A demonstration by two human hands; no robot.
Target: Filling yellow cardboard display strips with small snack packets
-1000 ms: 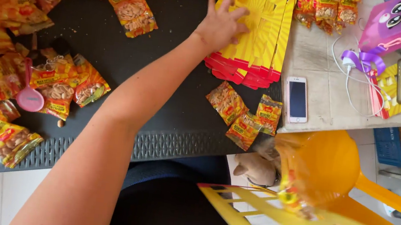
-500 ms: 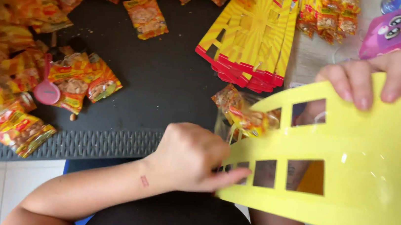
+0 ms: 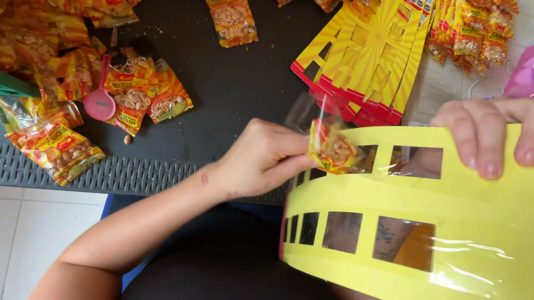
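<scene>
Nearest the camera, a yellow card sheet point(image 3: 428, 253) with rows of window cut-outs curves over the person's lap. The right hand point(image 3: 513, 133) clamps its top edge, fingers folded over the front. The left hand point(image 3: 259, 159) pinches a small snack packet point(image 3: 332, 149) at the left end of the upper row of windows, its grip closed on the packet's edge. By the look of it, the step in hand is fitting that packet to a window. The next move seems to call for lining the packet up squarely with the opening while the right hand holds the sheet steady. Farther off, on the dark surface point(image 3: 241, 81), lie loose packets, a pink scoop point(image 3: 100, 101) and a stack of flat yellow-and-red cards point(image 3: 366, 54).
</scene>
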